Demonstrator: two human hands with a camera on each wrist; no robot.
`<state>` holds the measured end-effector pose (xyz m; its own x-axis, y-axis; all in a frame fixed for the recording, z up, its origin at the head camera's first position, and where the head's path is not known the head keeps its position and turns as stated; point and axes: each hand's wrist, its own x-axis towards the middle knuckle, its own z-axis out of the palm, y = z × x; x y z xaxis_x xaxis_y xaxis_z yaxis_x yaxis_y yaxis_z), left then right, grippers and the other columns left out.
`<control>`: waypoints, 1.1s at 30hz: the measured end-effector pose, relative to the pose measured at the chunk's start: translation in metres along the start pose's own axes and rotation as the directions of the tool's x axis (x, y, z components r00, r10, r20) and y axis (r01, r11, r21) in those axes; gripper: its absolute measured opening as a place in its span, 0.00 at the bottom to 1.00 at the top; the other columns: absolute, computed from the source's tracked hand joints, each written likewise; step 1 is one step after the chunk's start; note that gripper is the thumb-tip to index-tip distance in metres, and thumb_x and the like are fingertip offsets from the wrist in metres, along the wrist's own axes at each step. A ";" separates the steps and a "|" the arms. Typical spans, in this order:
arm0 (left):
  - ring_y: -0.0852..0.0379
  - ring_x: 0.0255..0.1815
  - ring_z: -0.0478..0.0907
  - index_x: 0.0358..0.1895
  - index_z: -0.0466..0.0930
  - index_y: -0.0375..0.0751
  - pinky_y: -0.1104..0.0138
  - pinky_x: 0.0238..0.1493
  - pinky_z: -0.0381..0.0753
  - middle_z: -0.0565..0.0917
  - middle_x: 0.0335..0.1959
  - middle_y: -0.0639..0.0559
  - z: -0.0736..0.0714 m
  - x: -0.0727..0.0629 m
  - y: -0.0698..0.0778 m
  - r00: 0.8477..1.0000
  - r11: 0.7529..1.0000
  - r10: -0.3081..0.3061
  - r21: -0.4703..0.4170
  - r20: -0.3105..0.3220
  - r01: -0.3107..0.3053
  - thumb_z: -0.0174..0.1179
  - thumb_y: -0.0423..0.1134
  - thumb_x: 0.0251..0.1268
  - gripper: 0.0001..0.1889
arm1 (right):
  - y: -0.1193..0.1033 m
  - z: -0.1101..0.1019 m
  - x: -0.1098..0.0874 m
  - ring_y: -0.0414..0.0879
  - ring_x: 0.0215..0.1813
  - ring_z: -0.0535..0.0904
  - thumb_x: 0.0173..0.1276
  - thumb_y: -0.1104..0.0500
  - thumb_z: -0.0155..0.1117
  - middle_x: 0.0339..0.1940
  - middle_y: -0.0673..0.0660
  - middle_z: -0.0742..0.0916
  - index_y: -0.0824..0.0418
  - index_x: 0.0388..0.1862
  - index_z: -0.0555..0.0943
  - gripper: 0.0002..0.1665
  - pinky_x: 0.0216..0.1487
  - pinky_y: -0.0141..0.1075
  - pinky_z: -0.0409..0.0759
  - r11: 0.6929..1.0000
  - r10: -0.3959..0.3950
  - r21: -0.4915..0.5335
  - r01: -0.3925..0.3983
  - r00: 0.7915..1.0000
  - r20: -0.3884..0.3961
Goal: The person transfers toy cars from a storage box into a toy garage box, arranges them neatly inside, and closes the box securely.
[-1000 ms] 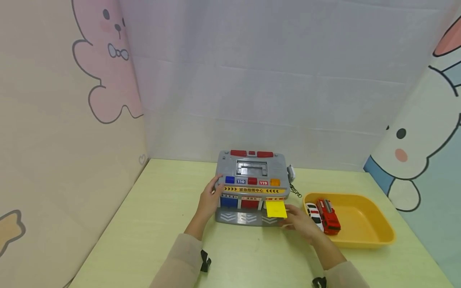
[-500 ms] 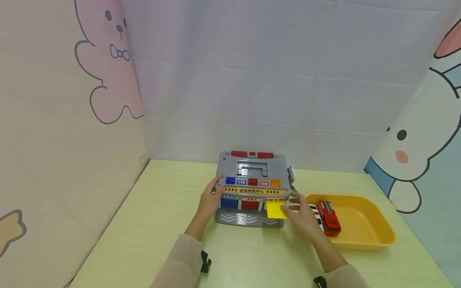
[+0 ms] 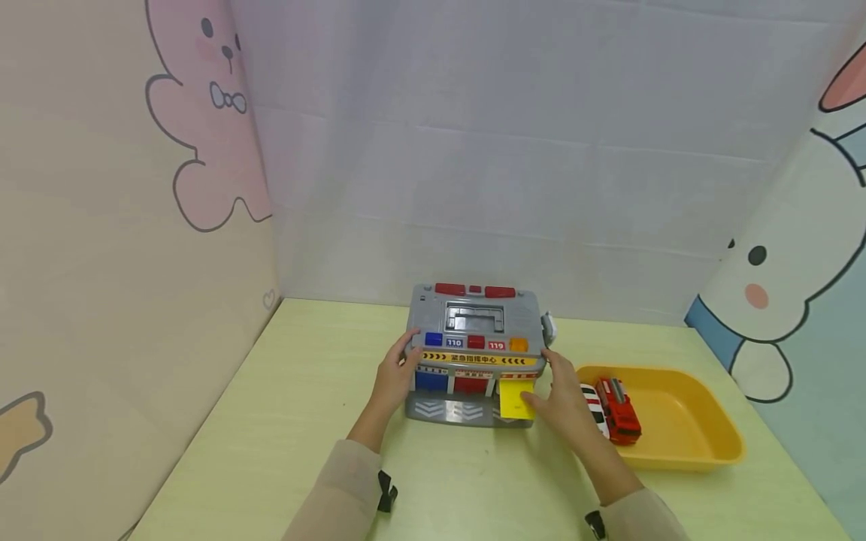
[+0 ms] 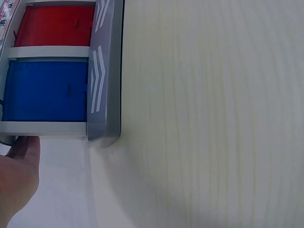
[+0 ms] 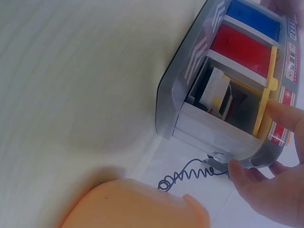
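A grey toy rescue station [image 3: 460,361] stands on the table, with a blue door [image 4: 47,90], a red door [image 4: 54,26] and a raised yellow door [image 3: 516,398]. My left hand [image 3: 392,379] holds the station's left side, thumb near the front edge. At the right end my right hand [image 3: 564,398] has its thumb on the yellow door and other fingers at the station's right side and corner. Inside the bay under that door sits a white toy vehicle [image 5: 214,92], seen in the right wrist view.
A yellow tub [image 3: 683,421] to the right contains a red toy fire engine [image 3: 619,413] and a white toy car [image 3: 594,409], partly hidden by the right hand. A toy handset [image 3: 549,328] hangs on the station's right side, its coiled cord [image 5: 190,176] trailing below.
My right hand has come up from beside the bay to the station's right corner, thumb now on the yellow door. The door has tipped slightly downward. The left hand stays put.
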<state>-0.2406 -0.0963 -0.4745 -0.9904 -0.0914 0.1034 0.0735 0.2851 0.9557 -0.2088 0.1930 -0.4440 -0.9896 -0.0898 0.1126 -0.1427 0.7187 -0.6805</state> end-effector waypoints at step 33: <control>0.39 0.71 0.59 0.72 0.66 0.57 0.42 0.66 0.61 0.63 0.73 0.44 0.000 0.001 -0.002 1.000 1.000 -0.001 -0.011 0.018 0.002 0.48 0.53 0.76 0.24 | 0.005 0.032 0.021 0.66 0.47 0.77 0.58 0.65 0.75 0.65 0.72 0.59 0.55 0.72 0.57 0.49 0.44 0.54 0.83 0.990 -0.104 -0.115 0.085 0.980 -0.170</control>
<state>-0.2421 -0.0972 -0.4766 -0.9924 -0.0750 0.0973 0.0733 0.2743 0.9588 -0.2312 0.1730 -0.4683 -0.9515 -0.0453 0.3044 -0.2230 0.7832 -0.5804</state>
